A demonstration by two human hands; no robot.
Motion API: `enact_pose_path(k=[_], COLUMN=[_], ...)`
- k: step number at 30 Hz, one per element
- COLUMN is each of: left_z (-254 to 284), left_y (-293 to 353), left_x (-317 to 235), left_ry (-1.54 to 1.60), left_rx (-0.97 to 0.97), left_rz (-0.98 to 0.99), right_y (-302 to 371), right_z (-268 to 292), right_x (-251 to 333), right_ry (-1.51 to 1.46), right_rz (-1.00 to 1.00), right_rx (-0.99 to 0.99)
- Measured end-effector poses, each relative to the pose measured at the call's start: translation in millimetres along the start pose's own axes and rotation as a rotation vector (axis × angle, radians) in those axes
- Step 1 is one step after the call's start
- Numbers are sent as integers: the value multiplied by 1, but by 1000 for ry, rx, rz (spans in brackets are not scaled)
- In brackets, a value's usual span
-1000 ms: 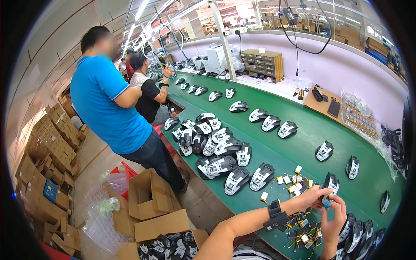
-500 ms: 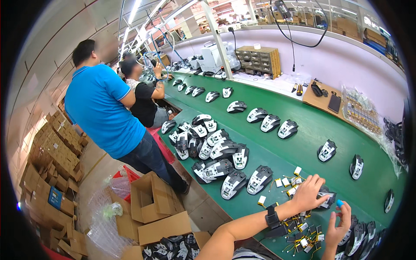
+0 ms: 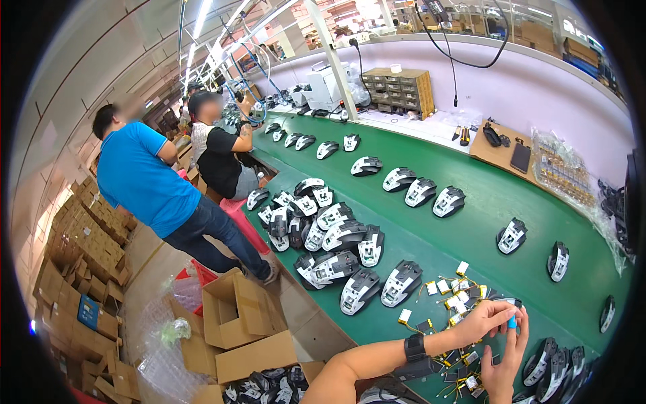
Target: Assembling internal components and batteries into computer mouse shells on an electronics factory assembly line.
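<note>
My left hand (image 3: pixel 486 320), with a black band on its wrist, has its fingers closed around a computer mouse (image 3: pixel 516 302). Only a dark edge of the mouse shows past the fingers. Against the same mouse, from the right, press the raised fingers of my right hand (image 3: pixel 506 353); a blue cover sits on one fingertip. Beneath and left of my hands lie several small silver battery packs (image 3: pixel 443 286) with yellow ends and thin wires. More black and white mice (image 3: pixel 553 360) crowd together just right of my right hand.
Partly assembled mice (image 3: pixel 402 283) are heaped and lined up along the green bench (image 3: pixel 303 161). An open cardboard box (image 3: pixel 240 306) stands on the floor at left. One person in blue (image 3: pixel 145 175) stands beyond it; another (image 3: pixel 225 151) sits at the bench. A drawer cabinet (image 3: pixel 400 92) stands behind.
My hands have come together at the mouse, which is now mostly hidden by fingers. The person in blue has shifted left and away from the bench.
</note>
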State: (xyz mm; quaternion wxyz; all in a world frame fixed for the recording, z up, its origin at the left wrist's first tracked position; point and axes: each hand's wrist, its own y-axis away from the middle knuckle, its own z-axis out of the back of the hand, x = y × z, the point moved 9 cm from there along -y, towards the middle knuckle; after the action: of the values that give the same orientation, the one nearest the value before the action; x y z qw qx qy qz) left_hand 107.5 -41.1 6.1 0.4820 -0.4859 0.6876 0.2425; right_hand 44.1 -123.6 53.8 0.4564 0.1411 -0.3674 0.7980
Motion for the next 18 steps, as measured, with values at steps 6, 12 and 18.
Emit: enact_pose_path(k=[6,12,18], left_z=[-1,-2,-12], left_y=[1,4,5], left_x=[12,22,27], left_ry=[104,10,-44], left_rx=[23,52,112], left_rz=[27,59,120], right_y=[1,-2,1], right_z=[-3,-5,0], right_x=[9,13,3], right_ry=[54,150,92], right_rz=[88,51,11], right_rx=[-53,-52,-46])
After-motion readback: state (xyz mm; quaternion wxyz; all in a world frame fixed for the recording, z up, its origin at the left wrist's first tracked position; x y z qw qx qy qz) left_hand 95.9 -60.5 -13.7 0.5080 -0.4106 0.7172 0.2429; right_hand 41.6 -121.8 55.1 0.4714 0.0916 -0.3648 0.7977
